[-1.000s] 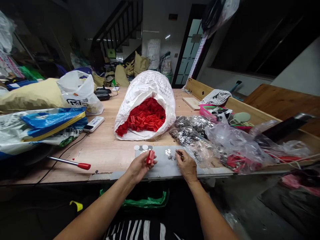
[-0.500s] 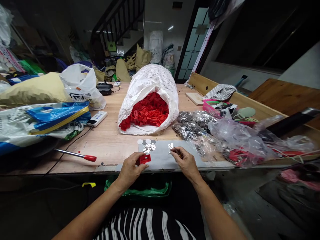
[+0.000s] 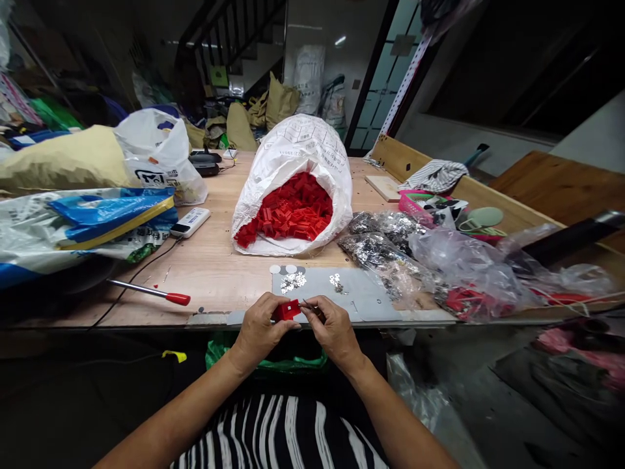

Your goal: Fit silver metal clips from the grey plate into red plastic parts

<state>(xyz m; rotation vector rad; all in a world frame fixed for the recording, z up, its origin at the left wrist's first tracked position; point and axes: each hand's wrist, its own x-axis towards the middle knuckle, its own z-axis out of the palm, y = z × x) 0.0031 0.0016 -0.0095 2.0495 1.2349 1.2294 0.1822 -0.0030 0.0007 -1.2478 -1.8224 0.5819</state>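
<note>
Near the table's front edge, my left hand (image 3: 261,327) is closed on a small red plastic box (image 3: 289,310), its hollow side with a pale spot facing me. My right hand (image 3: 333,329) pinches a pair of thin dark tweezers (image 3: 312,307), whose tip is at the box's right side. Any tiny part at the tip is too small to make out. Just beyond the hands, a grey mat (image 3: 319,293) bears a pile of small white pieces (image 3: 293,281). A smaller cluster of small metal pieces (image 3: 336,284) lies to its right.
A white woven sack (image 3: 297,140) lies open toward me, full of red plastic pieces (image 3: 295,212). Plastic bags of shiny parts (image 3: 378,251) lie right of it. At left are a red-handled rod (image 3: 176,298), a white device (image 3: 191,223) and packed bags (image 3: 88,221).
My right hand has moved left from the small cluster on the mat, bringing the tweezers to the red box. The left hand still holds the box, and the camera view has shifted slightly.
</note>
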